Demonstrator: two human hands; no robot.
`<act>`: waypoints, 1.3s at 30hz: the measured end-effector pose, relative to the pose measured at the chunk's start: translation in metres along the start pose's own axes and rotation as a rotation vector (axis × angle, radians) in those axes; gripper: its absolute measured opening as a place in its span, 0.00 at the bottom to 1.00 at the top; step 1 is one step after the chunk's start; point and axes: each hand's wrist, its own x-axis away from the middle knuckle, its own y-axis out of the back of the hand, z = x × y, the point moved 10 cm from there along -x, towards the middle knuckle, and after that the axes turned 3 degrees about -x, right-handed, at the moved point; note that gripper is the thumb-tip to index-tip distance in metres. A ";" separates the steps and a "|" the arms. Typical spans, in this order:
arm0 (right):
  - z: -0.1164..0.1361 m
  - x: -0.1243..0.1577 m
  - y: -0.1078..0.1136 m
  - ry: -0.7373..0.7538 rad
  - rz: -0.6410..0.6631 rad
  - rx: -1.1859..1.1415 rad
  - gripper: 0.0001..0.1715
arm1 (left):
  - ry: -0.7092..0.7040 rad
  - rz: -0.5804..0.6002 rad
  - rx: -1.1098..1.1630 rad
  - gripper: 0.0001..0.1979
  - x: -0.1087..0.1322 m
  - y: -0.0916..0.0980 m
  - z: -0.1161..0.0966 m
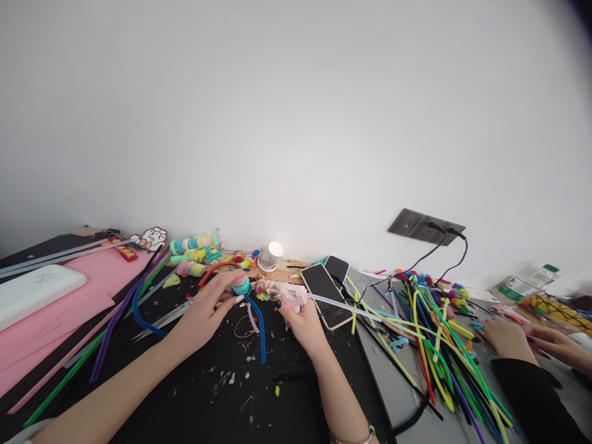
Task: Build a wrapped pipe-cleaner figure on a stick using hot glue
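My left hand (pixel 213 306) pinches a small coiled pipe-cleaner piece (pixel 241 285) in pink and teal bands. A blue pipe cleaner (pixel 261 330) hangs down from beside that piece. In my right hand (pixel 300 320) is a pale pink hot glue gun (pixel 293 296), its nozzle end toward the coiled piece. A long clear glue stick (pixel 345 304) sticks out of the gun's back to the right. Fuzzy coloured scraps cover the gun's front, so its tip is hard to make out.
Coiled pipe-cleaner rolls (pixel 194 242) lie near the wall, left of a paper cup (pixel 271 256). Scissors (pixel 161 322) rest left of my hand. Two phones (pixel 326 296) and many loose pipe cleaners (pixel 444 345) are right. Another person's hands (pixel 511 339) work at far right.
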 end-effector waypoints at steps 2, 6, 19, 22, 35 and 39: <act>0.001 0.000 -0.001 -0.007 0.010 0.006 0.16 | 0.016 -0.011 0.001 0.18 0.000 0.001 0.002; -0.001 0.001 -0.004 -0.030 0.055 0.022 0.19 | 0.046 -0.021 -0.001 0.19 0.000 0.001 0.008; 0.010 0.001 -0.010 0.015 0.107 -0.032 0.17 | 0.022 -0.023 -0.020 0.18 -0.002 0.003 0.004; 0.008 0.001 -0.011 0.008 0.110 -0.048 0.17 | 0.018 -0.027 -0.028 0.18 -0.001 0.004 0.002; 0.009 -0.001 -0.004 0.059 0.041 -0.019 0.17 | 0.028 0.014 -0.015 0.19 0.000 0.001 0.001; 0.014 -0.001 -0.005 0.080 0.053 -0.047 0.19 | 0.022 0.024 0.011 0.18 0.000 -0.002 0.000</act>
